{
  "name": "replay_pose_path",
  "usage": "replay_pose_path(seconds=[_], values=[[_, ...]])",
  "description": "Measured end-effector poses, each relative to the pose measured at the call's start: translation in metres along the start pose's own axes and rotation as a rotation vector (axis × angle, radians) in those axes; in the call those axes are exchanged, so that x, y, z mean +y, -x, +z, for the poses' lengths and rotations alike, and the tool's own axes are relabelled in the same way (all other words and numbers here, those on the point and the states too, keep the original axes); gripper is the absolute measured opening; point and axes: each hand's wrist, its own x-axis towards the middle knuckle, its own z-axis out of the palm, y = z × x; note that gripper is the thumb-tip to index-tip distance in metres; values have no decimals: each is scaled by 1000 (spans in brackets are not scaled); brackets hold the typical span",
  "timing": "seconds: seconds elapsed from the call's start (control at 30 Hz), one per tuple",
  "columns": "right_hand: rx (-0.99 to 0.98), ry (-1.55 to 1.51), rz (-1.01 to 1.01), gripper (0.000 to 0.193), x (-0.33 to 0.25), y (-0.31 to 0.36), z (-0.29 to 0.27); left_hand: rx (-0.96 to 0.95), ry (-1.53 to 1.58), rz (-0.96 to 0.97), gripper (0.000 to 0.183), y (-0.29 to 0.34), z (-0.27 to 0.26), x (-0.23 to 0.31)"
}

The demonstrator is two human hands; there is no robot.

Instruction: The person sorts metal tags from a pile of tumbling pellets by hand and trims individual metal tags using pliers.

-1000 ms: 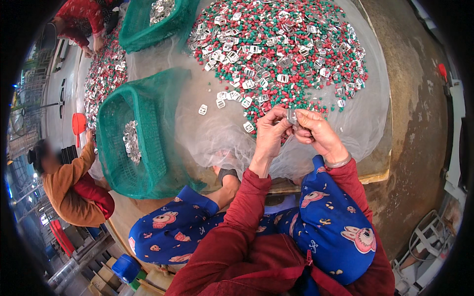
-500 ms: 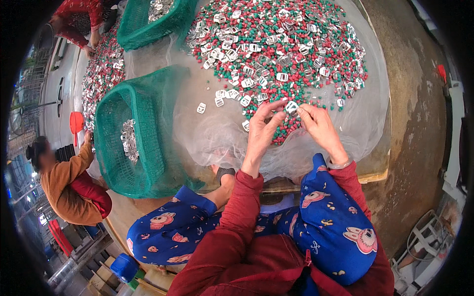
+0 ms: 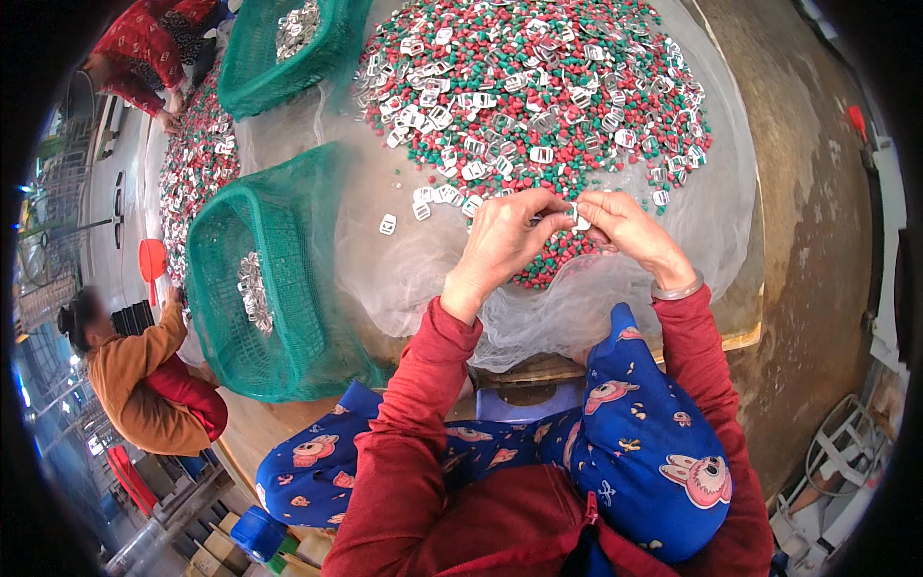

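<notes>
Between the fingertips of both hands is a small silvery metal buckle (image 3: 580, 219), partly covered by the fingers. My left hand (image 3: 502, 237) pinches it from the left, its fingers curled. From the right, my right hand (image 3: 636, 233) grips it with thumb and fingers, a bracelet on its wrist. Just beyond them spreads a heap of small red and green pellets (image 3: 567, 258) mixed with many slotted metal buckles (image 3: 541, 154). Several buckles lie apart at the heap's near left edge, among them a single buckle (image 3: 387, 224).
To my left stands a green mesh basket (image 3: 207, 327) with buckles inside; another green basket (image 3: 231, 91) is beyond it. Whitish netting (image 3: 404, 279) lies under the heap. Two people work at a second heap (image 3: 197, 178) on the far left, near a red paddle-shaped thing (image 3: 152, 258).
My hands have drawn together around the buckle, and the left fingers have curled in over it. Both elbows have spread outward. The whole view has shifted slightly.
</notes>
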Motion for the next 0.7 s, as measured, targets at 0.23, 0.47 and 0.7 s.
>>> replay_pose_path(seconds=[0.23, 0.47, 0.7], values=[[63, -193, -76, 23, 4, -3, 7, 354, 10, 80, 14, 4, 27, -4], [134, -598, 29, 20, 27, -8, 12, 370, -60, 212, 14, 16, 43, -14], [641, 330, -281, 28, 35, -23, 23, 433, 163, 216, 19, 23, 58, -19]])
